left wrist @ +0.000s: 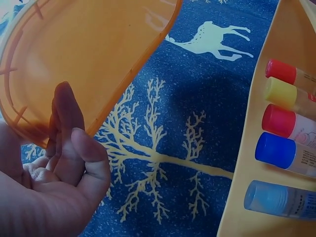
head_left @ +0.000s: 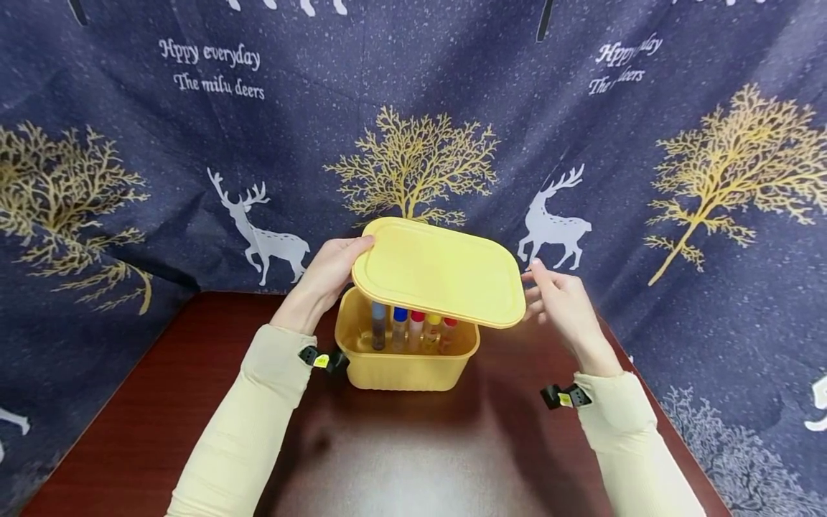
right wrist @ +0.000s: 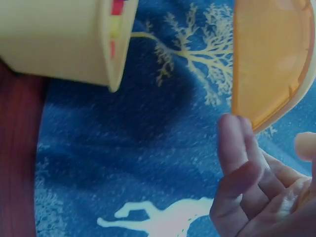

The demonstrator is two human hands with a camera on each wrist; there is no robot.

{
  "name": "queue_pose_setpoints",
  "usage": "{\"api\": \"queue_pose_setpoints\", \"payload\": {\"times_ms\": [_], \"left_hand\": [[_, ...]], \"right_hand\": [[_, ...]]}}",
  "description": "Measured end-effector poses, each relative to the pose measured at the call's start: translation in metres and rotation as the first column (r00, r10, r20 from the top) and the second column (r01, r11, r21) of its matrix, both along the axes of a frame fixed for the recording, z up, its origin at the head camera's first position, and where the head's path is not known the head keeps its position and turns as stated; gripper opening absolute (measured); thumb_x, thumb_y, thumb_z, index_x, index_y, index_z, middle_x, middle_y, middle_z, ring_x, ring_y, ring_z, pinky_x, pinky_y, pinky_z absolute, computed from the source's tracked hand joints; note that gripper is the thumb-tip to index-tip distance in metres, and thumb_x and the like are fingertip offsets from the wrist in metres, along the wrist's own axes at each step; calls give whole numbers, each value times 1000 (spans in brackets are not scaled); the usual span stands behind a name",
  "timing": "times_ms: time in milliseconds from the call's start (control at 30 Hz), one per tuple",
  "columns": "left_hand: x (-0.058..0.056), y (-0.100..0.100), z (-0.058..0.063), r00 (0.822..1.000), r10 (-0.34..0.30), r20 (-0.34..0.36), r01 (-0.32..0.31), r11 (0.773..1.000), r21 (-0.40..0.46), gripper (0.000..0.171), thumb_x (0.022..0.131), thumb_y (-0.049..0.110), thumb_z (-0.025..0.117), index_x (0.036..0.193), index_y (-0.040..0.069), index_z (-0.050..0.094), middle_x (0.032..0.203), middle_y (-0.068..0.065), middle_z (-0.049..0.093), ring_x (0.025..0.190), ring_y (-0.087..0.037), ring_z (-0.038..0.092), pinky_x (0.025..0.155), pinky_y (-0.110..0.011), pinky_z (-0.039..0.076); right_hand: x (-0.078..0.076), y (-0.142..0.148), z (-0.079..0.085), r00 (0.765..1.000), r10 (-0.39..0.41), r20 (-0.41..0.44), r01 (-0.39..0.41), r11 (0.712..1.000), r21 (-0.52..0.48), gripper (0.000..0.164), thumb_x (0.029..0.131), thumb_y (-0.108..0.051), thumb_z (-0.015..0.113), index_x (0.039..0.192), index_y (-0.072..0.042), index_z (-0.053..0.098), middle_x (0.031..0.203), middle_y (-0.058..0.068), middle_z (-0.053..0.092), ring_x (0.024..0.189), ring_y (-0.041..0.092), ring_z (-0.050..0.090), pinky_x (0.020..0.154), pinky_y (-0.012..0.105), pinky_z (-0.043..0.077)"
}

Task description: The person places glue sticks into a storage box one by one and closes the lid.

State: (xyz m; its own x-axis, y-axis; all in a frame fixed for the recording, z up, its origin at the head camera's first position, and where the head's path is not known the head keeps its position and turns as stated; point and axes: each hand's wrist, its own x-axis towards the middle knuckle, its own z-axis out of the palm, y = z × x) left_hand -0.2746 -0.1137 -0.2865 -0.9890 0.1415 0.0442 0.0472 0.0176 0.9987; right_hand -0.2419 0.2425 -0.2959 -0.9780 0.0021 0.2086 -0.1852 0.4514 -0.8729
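Observation:
A yellow plastic lid (head_left: pixel 442 269) is held tilted above a yellow rectangular box (head_left: pixel 403 372), covering part of its opening from the head view. My left hand (head_left: pixel 331 271) grips the lid by its left end, thumb on top and fingers underneath; the left wrist view shows those fingers (left wrist: pixel 66 123) against the lid's underside. Beside the lid's right end is my right hand (head_left: pixel 568 301), its thumb standing apart from the lid. In the right wrist view its fingertips (right wrist: pixel 229 123) are at the lid's edge; whether they touch is unclear. Several capped bottles (left wrist: pixel 279 150) stand in the box.
The box sits on a dark reddish-brown table (head_left: pixel 413 459). A dark blue cloth (head_left: pixel 413 93) with gold trees and white deer hangs behind and around it. Bottle caps are light blue, dark blue, red and yellow.

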Motion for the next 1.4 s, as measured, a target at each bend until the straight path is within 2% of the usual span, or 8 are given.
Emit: {"api": "queue_pose_setpoints", "payload": {"times_ms": [233, 433, 767, 867, 967, 1100, 1233, 1400], "left_hand": [[3, -2, -2, 1000, 12, 16, -12, 1000, 9, 45, 101, 39, 51, 116, 0, 68, 98, -8, 72, 93, -17, 67, 84, -28, 51], [5, -7, -6, 1000, 8, 11, -7, 1000, -14, 46, 102, 39, 50, 114, -1, 68, 94, -7, 73, 88, -16, 69, 80, -27, 53], [10, -17, -20, 997, 73, -28, -78, 952, -296, 48, 102, 44, 46, 96, 2, 71, 75, -7, 67, 70, -17, 60, 68, -29, 47], [13, -20, -23, 993, 74, -95, -107, 905, -412, 50, 103, 44, 44, 88, 4, 70, 68, -6, 62, 64, -19, 54, 63, -31, 42], [15, -21, -27, 981, 81, -178, -166, 825, -540, 51, 102, 45, 43, 77, 8, 67, 58, -4, 54, 53, -19, 48, 51, -30, 36], [16, -22, -33, 951, 77, -298, -272, 666, -695, 52, 102, 43, 41, 64, 13, 56, 52, -1, 44, 47, -20, 42, 46, -32, 32], [17, -23, -41, 943, 61, -328, -307, 542, -782, 51, 103, 38, 39, 60, 14, 51, 53, -3, 47, 50, -23, 50, 47, -35, 38], [18, -26, -50, 951, 31, -308, -282, 497, -821, 50, 102, 32, 40, 58, 13, 53, 55, -6, 51, 53, -26, 54, 49, -36, 43]], "right_hand": [[-5, -12, 8, 999, -46, 26, 40, 982, 184, 62, 94, -58, 53, 83, 1, 68, 50, -1, 53, 42, 14, 47, 40, 27, 36], [-7, -19, 10, 996, -68, -66, 88, 918, 387, 52, 94, -53, 57, 78, -7, 74, 58, 0, 58, 62, 23, 53, 54, 33, 40], [-15, -34, 4, 994, -56, -93, 94, 874, 476, 42, 96, -40, 55, 70, -12, 74, 47, -1, 58, 52, 21, 55, 49, 34, 40], [-18, -37, 0, 994, -60, -92, 98, 860, 500, 42, 95, -38, 55, 68, -13, 73, 48, -3, 57, 52, 20, 55, 49, 34, 39], [-21, -39, -3, 995, -60, -81, 94, 847, 523, 43, 95, -38, 54, 65, -14, 72, 48, -3, 58, 53, 20, 56, 51, 34, 40], [-22, -43, -7, 998, -43, -51, 64, 833, 550, 44, 96, -37, 52, 62, -14, 70, 46, -4, 57, 50, 18, 58, 54, 34, 43], [-23, -49, -12, 1000, -17, -13, 21, 815, 579, 45, 96, -35, 52, 59, -14, 67, 46, -4, 57, 49, 17, 59, 56, 35, 45], [-27, -55, -20, 1000, 8, -29, 12, 783, 622, 46, 94, -31, 51, 53, -14, 60, 46, -3, 54, 49, 18, 56, 52, 34, 43]]}}
